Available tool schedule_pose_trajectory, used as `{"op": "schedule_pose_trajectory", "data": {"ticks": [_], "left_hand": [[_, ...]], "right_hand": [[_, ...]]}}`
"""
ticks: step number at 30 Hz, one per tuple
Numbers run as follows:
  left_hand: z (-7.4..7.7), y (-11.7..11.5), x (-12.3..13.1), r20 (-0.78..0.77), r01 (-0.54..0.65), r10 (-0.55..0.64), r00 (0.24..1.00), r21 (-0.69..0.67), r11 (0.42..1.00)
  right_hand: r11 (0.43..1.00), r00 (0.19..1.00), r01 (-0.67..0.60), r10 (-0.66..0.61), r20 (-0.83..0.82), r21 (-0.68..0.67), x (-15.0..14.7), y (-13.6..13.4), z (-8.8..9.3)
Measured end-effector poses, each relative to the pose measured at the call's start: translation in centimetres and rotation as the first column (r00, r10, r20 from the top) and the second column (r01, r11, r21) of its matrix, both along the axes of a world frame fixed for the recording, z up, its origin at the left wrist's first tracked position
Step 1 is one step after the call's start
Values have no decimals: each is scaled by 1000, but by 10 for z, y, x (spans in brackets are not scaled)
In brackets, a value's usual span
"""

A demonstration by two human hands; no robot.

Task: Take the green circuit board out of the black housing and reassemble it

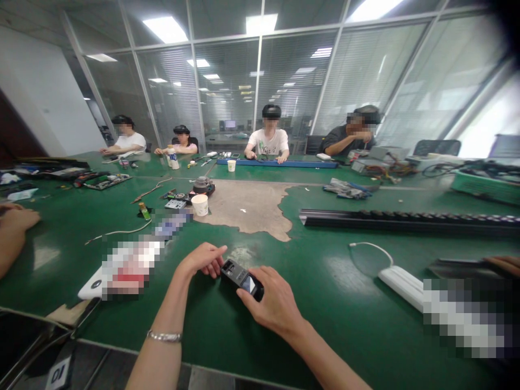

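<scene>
A small black handheld device (240, 277) with a little lit screen rests on or just above the green table, tilted toward me. My right hand (274, 298) grips its near right end, thumb on one side and fingers on the other. Close by its far left end is my left hand (205, 260), thumb stretched out and fingers loosely bent downward. Whether those fingertips touch the device I cannot tell. I see nothing held in the left hand. A metal bracelet (164, 336) is on my left wrist.
A paper cup (199, 205) stands beside loose electronic parts (203, 186) on a torn brown sheet (252, 203). A long black rail (406, 221) lies at right, nearer a white power strip (400, 284). Several people sit around the green table (325, 325); a co-worker's hand (18, 219) shows at left.
</scene>
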State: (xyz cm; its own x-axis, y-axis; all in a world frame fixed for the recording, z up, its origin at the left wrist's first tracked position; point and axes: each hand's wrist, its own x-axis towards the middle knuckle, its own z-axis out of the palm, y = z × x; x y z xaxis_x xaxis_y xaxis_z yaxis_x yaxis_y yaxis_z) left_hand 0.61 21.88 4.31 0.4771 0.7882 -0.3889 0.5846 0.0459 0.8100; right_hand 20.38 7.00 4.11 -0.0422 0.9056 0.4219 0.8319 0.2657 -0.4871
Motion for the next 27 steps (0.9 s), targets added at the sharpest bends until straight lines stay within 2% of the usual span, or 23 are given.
{"op": "schedule_pose_trajectory", "data": {"ticks": [4, 9, 13, 18, 27], "left_hand": [[-1, 0, -1, 8, -9, 9, 1000, -10, 1000], [-3, 0, -2, 6, 19, -19, 1000, -46, 999], [-1, -1, -1, -12, 47, -48, 999, -82, 995], [3, -5, -1, -17, 66, -68, 998, -96, 993], [3, -5, 0, -2, 130, -131, 991, -88, 988]], "right_hand": [[999, 998, -15, 16, -54, 36, -1, 1, 3], [990, 975, 1, 30, -220, 141, 6, 3, 11], [980, 955, 129, -82, -284, 151, 19, 11, 13], [962, 951, 250, -223, -216, 108, 30, 23, 1], [955, 956, 294, -294, -10, 45, 36, 29, -21]]}}
